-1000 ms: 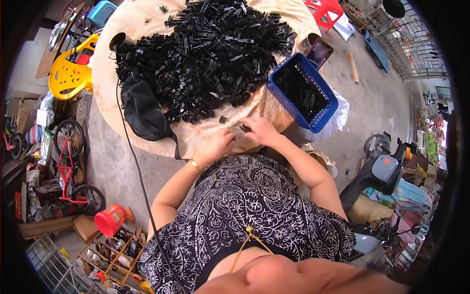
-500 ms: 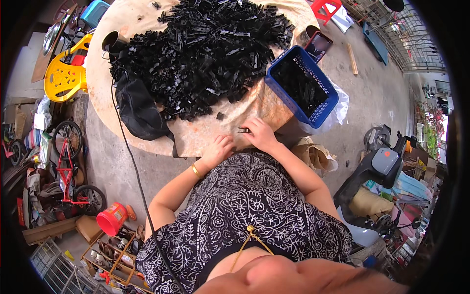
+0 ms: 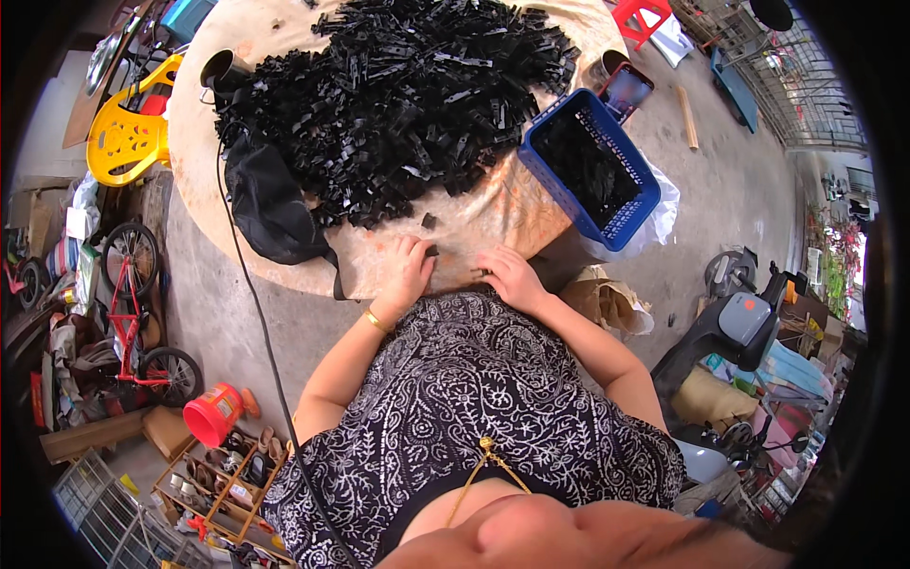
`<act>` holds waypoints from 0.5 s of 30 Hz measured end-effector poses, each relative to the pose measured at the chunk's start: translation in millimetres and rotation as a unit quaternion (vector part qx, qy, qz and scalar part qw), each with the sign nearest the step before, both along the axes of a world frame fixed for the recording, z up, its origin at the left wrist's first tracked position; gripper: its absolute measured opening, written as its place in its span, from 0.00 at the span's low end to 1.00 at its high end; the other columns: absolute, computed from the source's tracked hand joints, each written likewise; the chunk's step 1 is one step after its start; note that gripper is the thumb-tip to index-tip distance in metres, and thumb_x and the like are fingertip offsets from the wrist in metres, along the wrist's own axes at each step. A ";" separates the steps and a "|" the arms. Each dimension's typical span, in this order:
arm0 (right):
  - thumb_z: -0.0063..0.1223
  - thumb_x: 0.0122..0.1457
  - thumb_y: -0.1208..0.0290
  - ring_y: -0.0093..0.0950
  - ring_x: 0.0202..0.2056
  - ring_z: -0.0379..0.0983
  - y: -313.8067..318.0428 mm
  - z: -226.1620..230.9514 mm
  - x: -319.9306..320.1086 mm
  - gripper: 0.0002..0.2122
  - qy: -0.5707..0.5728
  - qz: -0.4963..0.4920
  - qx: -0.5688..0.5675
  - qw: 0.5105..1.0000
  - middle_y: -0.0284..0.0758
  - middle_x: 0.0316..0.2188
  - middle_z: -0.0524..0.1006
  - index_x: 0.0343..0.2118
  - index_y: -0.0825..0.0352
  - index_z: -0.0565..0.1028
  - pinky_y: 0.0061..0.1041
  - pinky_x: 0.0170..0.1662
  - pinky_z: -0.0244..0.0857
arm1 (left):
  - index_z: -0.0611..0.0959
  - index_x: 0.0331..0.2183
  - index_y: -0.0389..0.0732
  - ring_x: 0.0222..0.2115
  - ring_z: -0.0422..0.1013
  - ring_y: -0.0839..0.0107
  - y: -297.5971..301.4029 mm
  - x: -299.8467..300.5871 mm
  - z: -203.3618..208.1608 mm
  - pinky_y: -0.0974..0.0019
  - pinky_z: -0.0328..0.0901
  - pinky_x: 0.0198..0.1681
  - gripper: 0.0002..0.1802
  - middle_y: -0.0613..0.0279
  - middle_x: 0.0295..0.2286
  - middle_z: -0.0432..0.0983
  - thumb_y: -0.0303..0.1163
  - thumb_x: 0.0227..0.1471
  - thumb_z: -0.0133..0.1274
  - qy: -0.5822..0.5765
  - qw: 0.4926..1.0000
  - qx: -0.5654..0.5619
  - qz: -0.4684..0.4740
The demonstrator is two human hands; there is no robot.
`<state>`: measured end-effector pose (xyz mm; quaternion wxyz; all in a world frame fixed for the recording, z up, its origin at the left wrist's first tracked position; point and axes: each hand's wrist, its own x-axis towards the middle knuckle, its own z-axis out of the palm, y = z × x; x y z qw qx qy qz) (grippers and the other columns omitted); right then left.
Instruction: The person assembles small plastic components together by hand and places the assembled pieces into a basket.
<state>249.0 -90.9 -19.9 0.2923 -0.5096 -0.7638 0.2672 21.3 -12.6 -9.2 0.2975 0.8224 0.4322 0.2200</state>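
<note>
A big heap of small black plastic parts (image 3: 398, 95) covers the round wooden table (image 3: 493, 213). My left hand (image 3: 409, 270) rests on the near edge of the table, fingertips on a small black part (image 3: 431, 250). My right hand (image 3: 509, 275) lies a little to the right on the same edge, fingers curled around a small dark piece that I can barely see. One loose black part (image 3: 428, 221) lies just beyond my left hand. A blue plastic basket (image 3: 590, 171) with black parts inside sits at the table's right edge.
A black bag (image 3: 270, 204) and a black cable (image 3: 246, 284) hang off the table's left side. A yellow chair (image 3: 128, 133), a red bicycle (image 3: 128, 303), a red bucket (image 3: 213, 414) and a shoe rack (image 3: 218, 484) stand left. A scooter (image 3: 735, 327) is parked right.
The view has shifted slightly. Both hands have stayed at the table's near edge, the left one now flatter with its fingers on a black part.
</note>
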 end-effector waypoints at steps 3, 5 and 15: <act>0.55 0.45 0.73 0.34 0.41 0.67 28.0 15.0 -26.7 0.11 0.004 -0.082 -0.001 0.997 0.36 0.36 0.72 0.34 0.65 0.72 0.36 0.44 0.60 | 0.75 0.34 0.36 0.36 0.63 0.54 -3.5 -3.7 -4.9 0.58 0.61 0.41 0.15 0.53 0.32 0.68 0.23 0.38 0.55 0.003 1.000 -0.008 0.021; 0.56 0.44 0.72 0.32 0.36 0.66 43.5 4.8 -36.8 0.11 -0.001 -0.086 0.047 0.995 0.33 0.31 0.71 0.33 0.63 0.73 0.34 0.40 0.60 | 0.75 0.34 0.36 0.36 0.63 0.54 -2.4 -2.0 -3.2 0.58 0.61 0.41 0.15 0.53 0.32 0.68 0.23 0.38 0.54 0.016 1.000 -0.020 0.017; 0.55 0.45 0.70 0.29 0.36 0.67 51.8 -7.3 -46.9 0.10 -0.068 0.002 0.063 0.996 0.30 0.31 0.72 0.33 0.61 0.75 0.28 0.40 0.60 | 0.77 0.34 0.37 0.36 0.64 0.55 -5.1 -8.5 -5.4 0.58 0.62 0.41 0.14 0.54 0.31 0.68 0.25 0.39 0.55 0.022 1.000 -0.007 0.009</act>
